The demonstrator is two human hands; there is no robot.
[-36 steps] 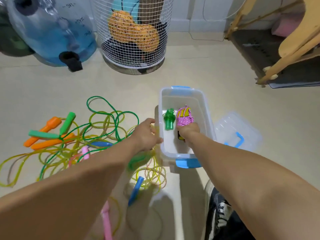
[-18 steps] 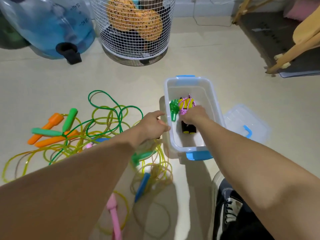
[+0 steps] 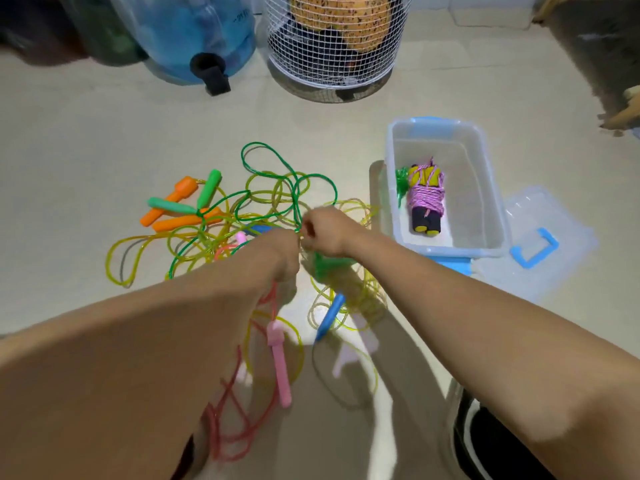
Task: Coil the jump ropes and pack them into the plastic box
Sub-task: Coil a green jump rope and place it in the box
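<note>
The clear plastic box (image 3: 390, 202) with blue clips stands open on the floor to the right. In it lie a coiled pink rope (image 3: 425, 199) with yellow-and-black handles and a small green coiled rope (image 3: 401, 183). Left of the box spreads a tangle of green rope (image 3: 294, 183) and yellow ropes (image 3: 349, 299), with orange handles (image 3: 183, 220) and green handles (image 3: 207, 184). My left hand (image 3: 277, 254) grips a pink rope, whose pink handle (image 3: 278, 358) hangs below it. My right hand (image 3: 329, 233) meets it over the tangle and pinches the green rope.
The box's clear lid (image 3: 550, 237) with a blue handle lies right of the box. A blue water jug (image 3: 194, 32) and a white wire basket (image 3: 332, 46) stand at the back. A blue handle (image 3: 329, 315) lies below my hands. My shoe (image 3: 485, 441) is at bottom right.
My right hand has left the box, where the pink coil now lies, and moved left to the tangle. My left hand has come off the box's edge and lifted the pink rope.
</note>
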